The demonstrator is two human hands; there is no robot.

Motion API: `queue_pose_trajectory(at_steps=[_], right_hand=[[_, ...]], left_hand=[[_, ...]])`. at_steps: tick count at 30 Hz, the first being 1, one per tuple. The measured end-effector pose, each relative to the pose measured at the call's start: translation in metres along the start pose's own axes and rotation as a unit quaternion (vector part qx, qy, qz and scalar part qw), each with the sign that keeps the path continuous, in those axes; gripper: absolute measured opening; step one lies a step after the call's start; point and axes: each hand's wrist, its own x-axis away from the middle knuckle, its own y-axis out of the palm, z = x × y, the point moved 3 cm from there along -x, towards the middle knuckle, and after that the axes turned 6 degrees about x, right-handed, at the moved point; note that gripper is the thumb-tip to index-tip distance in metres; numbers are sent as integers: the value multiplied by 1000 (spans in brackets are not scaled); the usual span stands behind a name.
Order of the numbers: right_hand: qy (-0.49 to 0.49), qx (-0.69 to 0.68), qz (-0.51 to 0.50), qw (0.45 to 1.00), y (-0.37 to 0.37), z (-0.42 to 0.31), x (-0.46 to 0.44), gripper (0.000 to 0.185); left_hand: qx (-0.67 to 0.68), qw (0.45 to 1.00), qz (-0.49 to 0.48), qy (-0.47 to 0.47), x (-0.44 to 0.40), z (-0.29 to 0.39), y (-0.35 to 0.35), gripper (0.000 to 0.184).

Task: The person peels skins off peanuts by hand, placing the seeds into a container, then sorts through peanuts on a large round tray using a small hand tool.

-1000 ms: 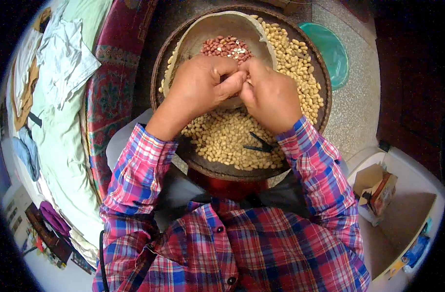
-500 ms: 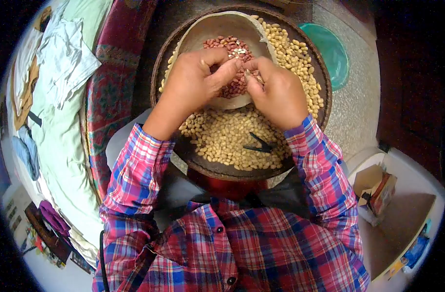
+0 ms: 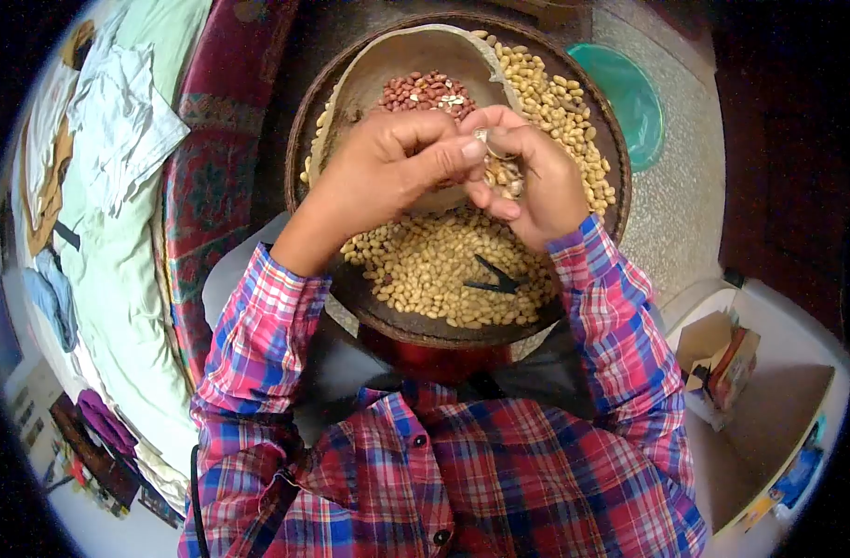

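My left hand [image 3: 388, 167] is closed, thumb and forefinger pinched together at a small pale piece, over the bowl's lower edge. My right hand [image 3: 534, 172] curls around several peanut shells [image 3: 506, 177] in its palm, its fingertips meeting the left ones. Below them the beige bowl [image 3: 360, 82] holds red peanut kernels [image 3: 425, 93] with a few white bits. Unshelled peanuts [image 3: 443, 270] cover much of the round brown tray [image 3: 397, 327] under the bowl. A black V-shaped tool [image 3: 495, 276] lies on the peanuts.
A green basin [image 3: 625, 102] stands on the floor beyond the tray's right side. At the left is a bed with pale green cloth [image 3: 118, 279] and clothes. An open cardboard box [image 3: 709, 344] sits at the lower right.
My right hand has turned and opened somewhat, so that the shells in its palm now show. My left hand has shifted slightly down, covering more of the kernels.
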Motion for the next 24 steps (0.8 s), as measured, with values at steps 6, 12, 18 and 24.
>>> queue_pose_trajectory(at_steps=[6,12,18,24], right_hand=[[87,-64,76,991,10,14,1,26],[110,-151,85,979,7,27,-5,22],[96,-204,13,974,6,30,-6,21],[82,-190,2,978,9,23,-3,26]], left_hand=[[-120,992,-21,-32,2,-4,4,29],[-142,990,-24,7,5,-2,11,25],[158,981,-5,-116,2,-11,-4,19],[127,986,-6,-106,2,-11,0,23]])
